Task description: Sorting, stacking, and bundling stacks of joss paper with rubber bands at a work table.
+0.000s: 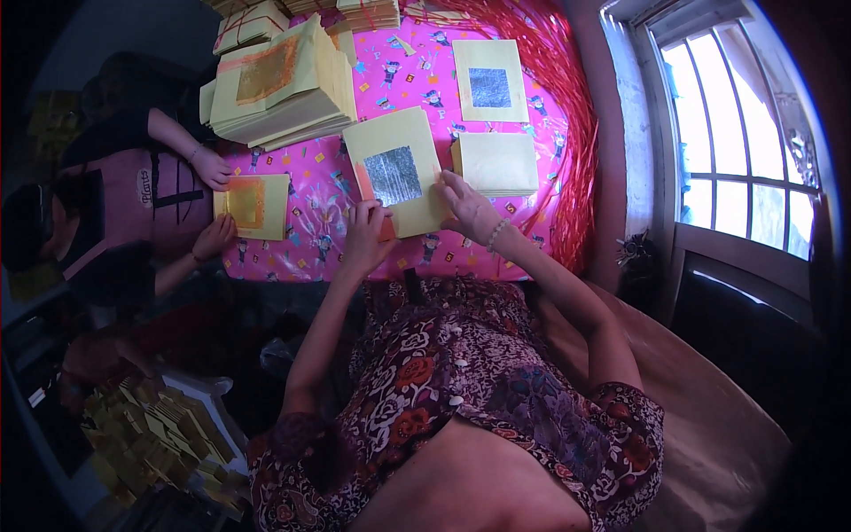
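A pale yellow sheet of joss paper [408,133] with a silver foil square lies tilted in front of me, an orange strip along its left edge. My left hand [363,232] pinches its lower left edge, fingertips on top near the foil. At the right edge, my right hand [472,211] grips the paper with bent fingers; its thumb is partly hidden. Whether more sheets lie beneath the held one, I cannot tell. A stack of plain pale yellow paper [496,162] sits just beyond my right hand. Farther back lies another silver-foil sheet [489,58].
The table has a pink patterned cover [310,168]. A tall pile of gold-foil paper [301,102] stands at the back left, tied bundles [253,27] behind it. Red plastic strands [576,133] hang along the right edge. At left, a co-worker's hands [213,235] touch a gold-foil sheet [277,208].
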A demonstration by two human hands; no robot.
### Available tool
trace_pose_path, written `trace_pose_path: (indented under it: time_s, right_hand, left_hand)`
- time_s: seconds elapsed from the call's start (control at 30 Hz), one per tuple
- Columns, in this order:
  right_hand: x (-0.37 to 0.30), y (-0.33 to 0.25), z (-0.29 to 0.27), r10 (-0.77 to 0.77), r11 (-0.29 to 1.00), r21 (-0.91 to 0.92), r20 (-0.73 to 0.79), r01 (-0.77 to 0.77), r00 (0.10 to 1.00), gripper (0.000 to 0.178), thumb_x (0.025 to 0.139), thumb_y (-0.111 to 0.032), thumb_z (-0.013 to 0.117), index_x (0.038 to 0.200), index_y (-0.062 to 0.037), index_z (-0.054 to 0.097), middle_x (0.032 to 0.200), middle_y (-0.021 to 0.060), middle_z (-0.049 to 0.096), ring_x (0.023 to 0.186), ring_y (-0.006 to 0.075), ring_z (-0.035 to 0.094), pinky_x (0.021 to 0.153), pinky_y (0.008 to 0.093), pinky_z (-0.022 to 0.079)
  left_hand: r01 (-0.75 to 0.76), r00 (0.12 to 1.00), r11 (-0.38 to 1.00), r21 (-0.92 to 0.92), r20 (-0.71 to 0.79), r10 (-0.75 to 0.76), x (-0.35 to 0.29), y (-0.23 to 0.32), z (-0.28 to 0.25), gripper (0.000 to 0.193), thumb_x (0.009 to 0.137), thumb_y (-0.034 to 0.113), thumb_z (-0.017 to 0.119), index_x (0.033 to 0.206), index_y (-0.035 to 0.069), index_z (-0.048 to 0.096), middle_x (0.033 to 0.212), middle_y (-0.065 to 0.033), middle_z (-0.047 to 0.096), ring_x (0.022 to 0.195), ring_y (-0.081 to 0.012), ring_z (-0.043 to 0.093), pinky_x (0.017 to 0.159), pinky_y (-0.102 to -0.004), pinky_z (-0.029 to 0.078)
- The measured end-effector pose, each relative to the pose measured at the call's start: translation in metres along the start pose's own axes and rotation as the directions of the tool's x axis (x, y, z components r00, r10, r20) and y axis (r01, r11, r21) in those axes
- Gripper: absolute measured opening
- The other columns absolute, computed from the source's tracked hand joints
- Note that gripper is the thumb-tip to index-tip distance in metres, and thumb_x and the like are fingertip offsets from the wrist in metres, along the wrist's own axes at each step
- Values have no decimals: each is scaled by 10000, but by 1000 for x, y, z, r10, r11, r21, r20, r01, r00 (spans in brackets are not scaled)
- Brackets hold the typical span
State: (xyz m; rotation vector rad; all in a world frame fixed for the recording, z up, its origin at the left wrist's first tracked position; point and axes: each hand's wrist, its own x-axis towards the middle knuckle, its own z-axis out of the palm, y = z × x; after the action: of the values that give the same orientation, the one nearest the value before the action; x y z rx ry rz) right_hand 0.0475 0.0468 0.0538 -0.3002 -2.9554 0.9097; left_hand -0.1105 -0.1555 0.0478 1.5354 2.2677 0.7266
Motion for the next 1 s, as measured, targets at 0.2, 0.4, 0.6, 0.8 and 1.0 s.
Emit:
trace_pose_path:
  time_s: [0.2, 0.4, 0.6, 0.8, 1.0]
  right_hand:
    - [-9, 2, 15, 90, 988, 121, 28, -93, 996, 675, 704, -151, 748, 1266, 39, 425, 1344, 204, 391, 1209, 357, 470, 993, 376, 448]
    - [-8, 0, 7, 16, 998, -52, -4, -16, 1000, 597, 703, -178, 735, 1209, 14, 484, 1288, 156, 451, 1202, 306, 482, 963, 354, 464]
    - [3, 18, 8, -298, 926, -236, 17, 294, 954, 526, 687, -269, 739, 1114, -40, 535, 1229, 119, 499, 1222, 269, 460, 981, 366, 438]
    - [8, 20, 1, -280, 930, -221, 100, 296, 955, 566, 686, -328, 733, 1129, -39, 534, 1209, 115, 515, 1220, 268, 462, 969, 364, 442]
    - [11, 22, 1, -311, 910, -249, 124, 333, 942, 532, 705, -315, 714, 1141, -58, 549, 1174, 107, 532, 1186, 269, 485, 961, 372, 447]
  left_hand:
    - [-9, 1000, 1000, -9, -9, 9, 0, -2, 1, 578, 579, 139, 828, 1070, 87, 527, 1148, -125, 445, 1093, -335, 436, 936, -429, 389]
    - [-23, 1000, 1000, 11, -7, 23, 2, -2, -2, 558, 577, 157, 829, 1052, 93, 542, 1125, -107, 469, 1078, -325, 449, 927, -425, 402]
    - [-10, 999, 1000, 3, 38, 10, 5, -4, -11, 548, 565, 201, 841, 1031, 83, 580, 1127, -92, 518, 1074, -310, 476, 932, -416, 411]
    - [-14, 997, 996, -91, 70, 21, 9, -9, -20, 481, 584, 215, 839, 994, 77, 630, 1110, -75, 555, 1058, -288, 510, 920, -398, 443]
    - [-29, 997, 995, -98, 63, 35, 9, -10, -21, 461, 591, 235, 841, 972, 81, 633, 1094, -73, 564, 1044, -287, 520, 905, -393, 456]
